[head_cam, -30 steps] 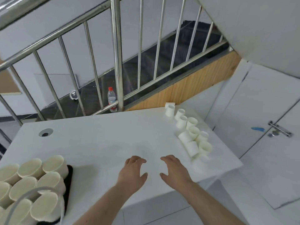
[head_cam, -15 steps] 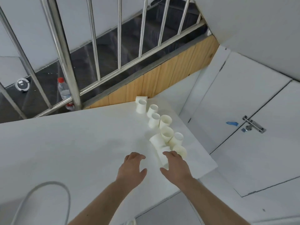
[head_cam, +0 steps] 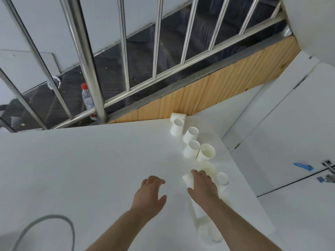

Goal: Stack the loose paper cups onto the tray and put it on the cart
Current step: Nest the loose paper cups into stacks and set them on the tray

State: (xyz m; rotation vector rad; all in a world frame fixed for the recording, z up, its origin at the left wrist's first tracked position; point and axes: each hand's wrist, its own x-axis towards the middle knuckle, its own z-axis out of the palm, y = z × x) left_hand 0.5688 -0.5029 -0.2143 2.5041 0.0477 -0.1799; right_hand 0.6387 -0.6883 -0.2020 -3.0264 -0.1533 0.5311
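Table (head_cam: 90,169): plain white. Paper cups (head_cam: 206,153) ahead of the right hand (head_cam: 202,188): white outside, cream inside. Water bottle (head_cam: 88,100) beyond the left hand (head_cam: 149,195): clear, red cap. Wall panel (head_cam: 217,91) beyond the cups: light wood grain. Railing (head_cam: 85,57): polished silver.

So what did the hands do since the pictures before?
The right hand reached forward to the paper cups and now lies over a cup on its side; whether it grips it is unclear. The left hand stayed open over the white table. The view swung right, so the tray of cups dropped out of sight. The far cups stayed put.
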